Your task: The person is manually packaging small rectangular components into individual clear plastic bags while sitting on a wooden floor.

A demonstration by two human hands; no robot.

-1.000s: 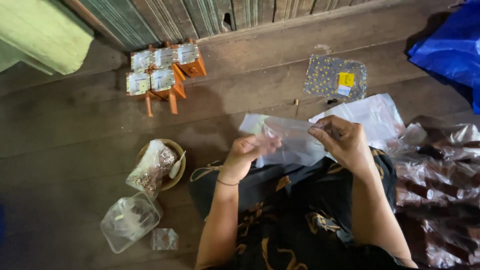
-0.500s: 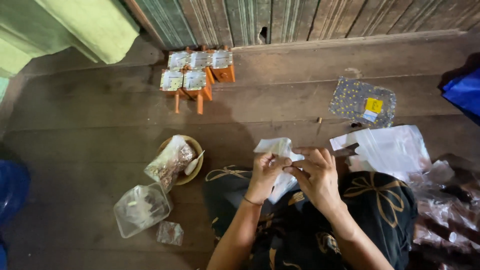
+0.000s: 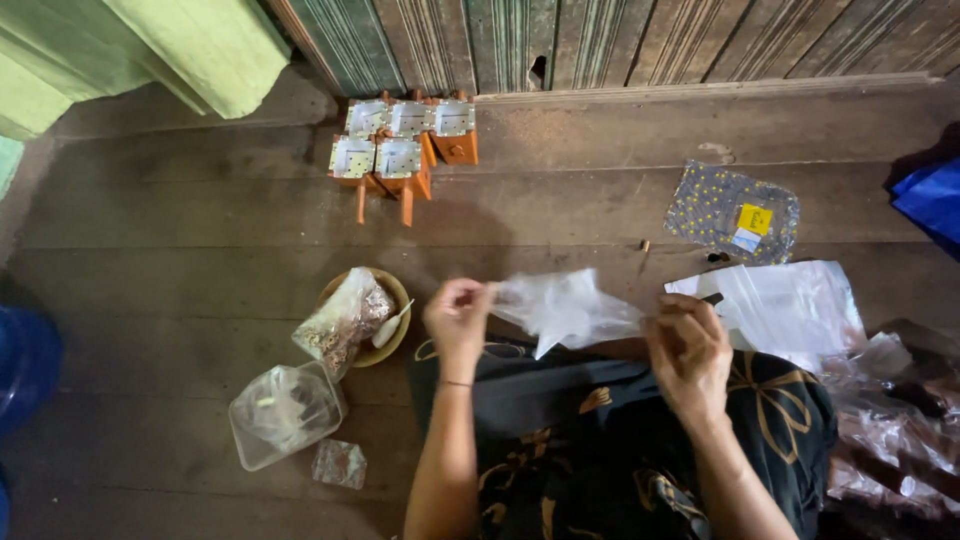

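A clear plastic bag (image 3: 565,308) is stretched between both hands above my lap. My left hand (image 3: 458,320) pinches its left corner, and my right hand (image 3: 688,350) grips its right end. Under my arms lies a dark cloth with a gold pattern (image 3: 620,440). Left of my left hand, a small wooden bowl (image 3: 392,342) holds a clear bag of brownish bits (image 3: 340,322). A stack of flat clear bags (image 3: 790,305) lies just right of my right hand.
A clear plastic tub (image 3: 285,412) and a small filled packet (image 3: 338,463) lie at lower left on the wooden floor. Several orange holders with white tops (image 3: 402,150) stand by the wall. A dotted packet (image 3: 735,210) lies right; filled bags (image 3: 890,440) pile at far right.
My hands have moved apart, pulling the clear bag out wide between them. The view has shifted, so the floor and things on it sit further right than one second ago.
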